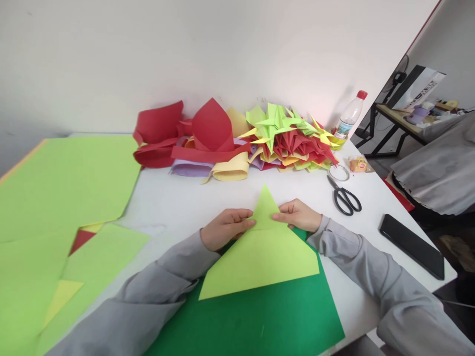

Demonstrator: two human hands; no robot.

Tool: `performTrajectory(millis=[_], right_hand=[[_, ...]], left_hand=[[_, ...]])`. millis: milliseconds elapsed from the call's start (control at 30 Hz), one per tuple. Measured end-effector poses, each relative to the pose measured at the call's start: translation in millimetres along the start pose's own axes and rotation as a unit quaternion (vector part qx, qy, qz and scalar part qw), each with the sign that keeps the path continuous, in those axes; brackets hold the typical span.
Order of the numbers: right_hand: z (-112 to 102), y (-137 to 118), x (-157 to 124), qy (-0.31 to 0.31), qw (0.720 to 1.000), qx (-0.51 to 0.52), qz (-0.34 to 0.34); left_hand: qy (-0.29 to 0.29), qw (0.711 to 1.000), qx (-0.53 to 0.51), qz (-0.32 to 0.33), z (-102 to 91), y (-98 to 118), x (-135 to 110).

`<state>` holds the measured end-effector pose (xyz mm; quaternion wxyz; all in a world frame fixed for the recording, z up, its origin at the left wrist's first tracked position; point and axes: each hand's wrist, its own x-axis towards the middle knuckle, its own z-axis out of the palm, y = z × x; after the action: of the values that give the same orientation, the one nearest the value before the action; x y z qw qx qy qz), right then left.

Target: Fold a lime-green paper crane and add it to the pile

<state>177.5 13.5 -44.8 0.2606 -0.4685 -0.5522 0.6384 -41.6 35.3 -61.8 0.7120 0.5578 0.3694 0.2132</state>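
A folded sheet of light green paper [260, 262] lies over a dark green mat [245, 326], its narrow point aimed away from me. My left hand [227, 228] pinches the left edge of the paper just below the point, thumb on top. On the opposite edge, my right hand [300, 215] grips the paper the same way, with its thumb lying on the surface. A crease runs across the sheet between the two thumbs. The fingers beneath the paper are partly hidden.
Folded red paper pieces [212, 126] and a pile of paper stars [285, 131] line the wall. Large green sheets [74, 183] cover the left. To the right are scissors [344, 198], a tape roll [338, 172], a bottle [349, 118], a wrapped snack [358, 164] and a black phone [411, 246].
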Motion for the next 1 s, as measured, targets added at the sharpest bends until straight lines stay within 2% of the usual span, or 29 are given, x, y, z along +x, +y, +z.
performTrajectory(millis=[167,333,433,567,667,833,1000], right_hand=[[4.7,3.6,3.4,0.028,1.000,-0.012,-0.008],[9.2,8.2,2.2,-0.014,0.999,-0.023,-0.034],[11.5,8.0,0.9,-0.015,0.996,-0.064,-0.056],[13.4,7.5,1.5,-0.014,0.993,-0.081,-0.080],[14.5,8.2,2.0,-0.017,0.993,-0.086,-0.073],[14.4,8.3,0.7,-0.027,0.996,-0.071,-0.051],[12.7,7.8,0.3,-0.053,0.996,-0.057,-0.050]], left_hand=[[-0.009,0.999,0.036,-0.005,0.0,2.4,-0.2],[-0.007,1.000,0.023,0.007,9.7,6.1,-0.1],[0.003,0.998,0.029,0.047,12.3,3.2,0.0],[-0.002,0.998,0.055,0.043,10.0,-1.7,-0.3],[-0.004,0.998,0.056,0.036,11.2,-1.9,-1.2],[-0.027,0.998,-0.001,0.052,19.8,0.1,-2.5],[-0.007,0.999,-0.021,0.044,21.2,-1.3,-1.8]])
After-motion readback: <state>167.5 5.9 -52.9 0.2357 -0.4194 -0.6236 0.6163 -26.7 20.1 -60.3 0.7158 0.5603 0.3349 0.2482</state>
